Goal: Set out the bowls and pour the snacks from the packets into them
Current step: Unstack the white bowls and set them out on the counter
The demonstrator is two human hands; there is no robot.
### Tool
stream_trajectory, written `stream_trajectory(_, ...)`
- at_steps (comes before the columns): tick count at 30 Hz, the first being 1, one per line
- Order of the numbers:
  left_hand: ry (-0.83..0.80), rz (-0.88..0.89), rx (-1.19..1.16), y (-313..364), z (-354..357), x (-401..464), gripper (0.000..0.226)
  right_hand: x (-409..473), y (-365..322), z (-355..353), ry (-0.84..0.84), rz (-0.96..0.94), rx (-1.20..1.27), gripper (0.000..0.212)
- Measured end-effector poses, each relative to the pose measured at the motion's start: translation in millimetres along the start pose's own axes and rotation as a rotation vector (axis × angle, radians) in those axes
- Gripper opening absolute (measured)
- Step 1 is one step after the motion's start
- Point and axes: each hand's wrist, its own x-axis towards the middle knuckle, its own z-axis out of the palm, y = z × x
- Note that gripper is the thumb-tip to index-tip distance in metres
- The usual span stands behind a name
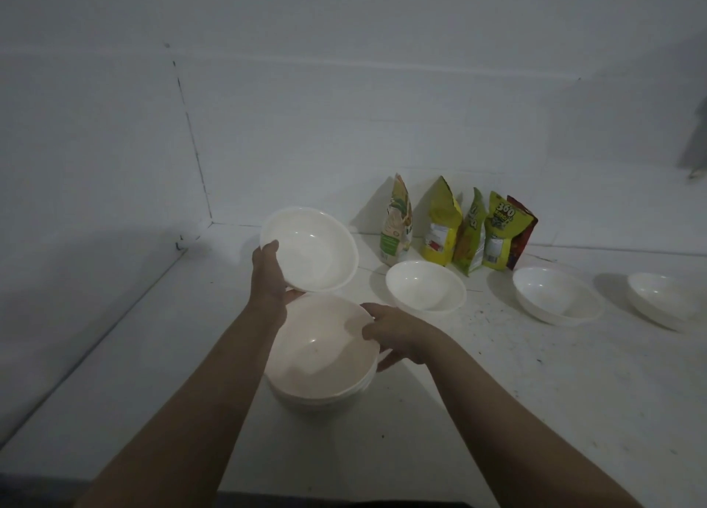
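My left hand (269, 278) grips the rim of a white bowl (311, 251), held tilted above the counter. Just below it, a short stack of white bowls (321, 358) sits on the white counter, and my right hand (394, 333) holds the stack's right rim. Three more white bowls stand apart in a row to the right: one (425, 285) near the packets, one (556, 295) further right, and one (663, 297) at the far right. Several snack packets (457, 230), mostly green and yellow with a red one at the end, stand upright against the back wall.
The white counter (497, 393) meets white walls at the back and on the left, forming a corner at the back left. Its front edge runs along the bottom of the view. Dark specks mark the surface on the right.
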Motion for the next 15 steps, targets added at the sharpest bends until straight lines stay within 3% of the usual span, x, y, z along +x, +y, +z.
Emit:
stream_trajectory(10,-0.016,-0.074,0.084,-24,4,22,0.049,-21,17,-27,0.138,0.032,0.048,0.049)
stream_trajectory(15,0.068,-0.160,0.230,-59,13,40,0.058,-33,33,-40,0.187,0.061,0.083,0.047)
